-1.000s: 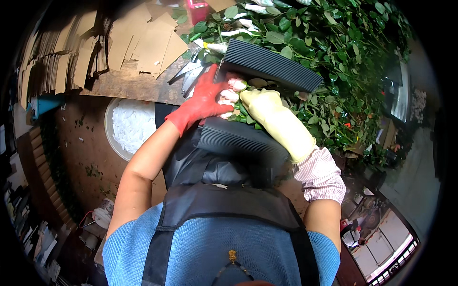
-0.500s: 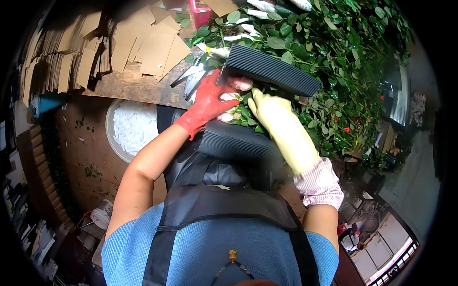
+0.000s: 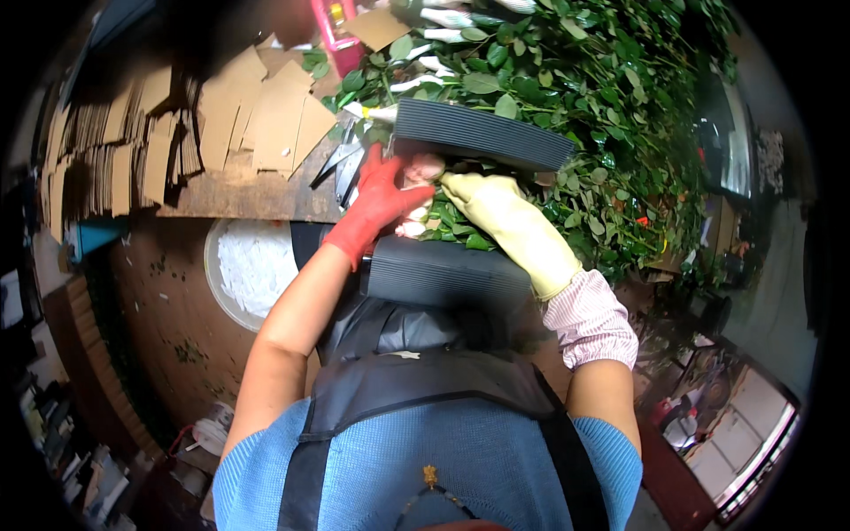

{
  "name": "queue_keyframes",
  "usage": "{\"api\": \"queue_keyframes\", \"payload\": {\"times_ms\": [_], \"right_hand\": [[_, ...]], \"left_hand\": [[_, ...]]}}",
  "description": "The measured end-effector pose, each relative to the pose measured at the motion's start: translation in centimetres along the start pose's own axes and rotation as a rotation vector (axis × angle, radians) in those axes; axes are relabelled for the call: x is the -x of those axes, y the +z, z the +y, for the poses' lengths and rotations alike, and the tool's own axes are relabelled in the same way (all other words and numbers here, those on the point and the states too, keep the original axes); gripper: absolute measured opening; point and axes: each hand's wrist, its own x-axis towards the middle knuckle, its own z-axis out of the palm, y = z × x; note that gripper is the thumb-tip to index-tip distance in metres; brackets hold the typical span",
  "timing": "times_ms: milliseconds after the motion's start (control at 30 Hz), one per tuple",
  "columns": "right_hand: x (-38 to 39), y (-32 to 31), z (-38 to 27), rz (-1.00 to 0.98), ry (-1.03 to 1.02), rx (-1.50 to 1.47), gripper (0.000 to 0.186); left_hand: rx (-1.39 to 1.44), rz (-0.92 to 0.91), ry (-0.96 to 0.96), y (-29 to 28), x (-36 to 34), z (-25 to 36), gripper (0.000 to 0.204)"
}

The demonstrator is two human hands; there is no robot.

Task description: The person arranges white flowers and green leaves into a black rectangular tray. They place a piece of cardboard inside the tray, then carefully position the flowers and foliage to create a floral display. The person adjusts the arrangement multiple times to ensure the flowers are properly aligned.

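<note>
Pink roses (image 3: 425, 168) lie between two dark ribbed panels, a far one (image 3: 482, 133) and a near one (image 3: 447, 270) close to my lap. My left hand (image 3: 376, 199), in a red rubber glove, curves round the rose heads, thumb to the right; its far fingers are partly hidden beside the far panel. My right hand (image 3: 496, 212), in a pale yellow glove, has its fingers closed just right of the top rose, where the stem begins; what is between the fingertips is hidden. Green leaves (image 3: 456, 221) show below that hand. Metal shears (image 3: 341, 168) lie beside my left hand.
Leafy stems (image 3: 611, 115) pile up on the right, with white-sleeved bundles (image 3: 447, 18) at the back. Flat cardboard pieces (image 3: 266, 124) and upright cardboard stacks (image 3: 115, 155) stand left. A pink holder (image 3: 336, 35) is behind. A tub of white scraps (image 3: 252, 270) stands below the table edge.
The whole view has shifted slightly. My left thumb has edged right across the rose heads, while my right hand stays closed beside the top rose.
</note>
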Motion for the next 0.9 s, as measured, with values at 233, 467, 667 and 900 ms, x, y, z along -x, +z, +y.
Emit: {"api": "queue_keyframes", "payload": {"times_ms": [233,467,667,900], "right_hand": [[3.5,-9.1,-5.3,0.014,0.134,-0.267,0.034],[2.2,-5.3,-2.8,0.059,0.131,-0.526,0.037],[0.4,-3.2,-2.7,0.000,0.021,0.089,0.044],[-1.5,-1.9,-3.5,-0.163,0.049,0.195,0.055]], "left_hand": [[-0.003,0.098,0.082,1.3,-0.2,0.6,0.062],[-0.069,0.086,0.075,1.1,0.2,0.5,0.059],[-0.081,0.121,0.105,1.3,0.8,0.3,0.055],[-0.015,0.028,0.064,-0.2,1.2,2.4,0.052]]}}
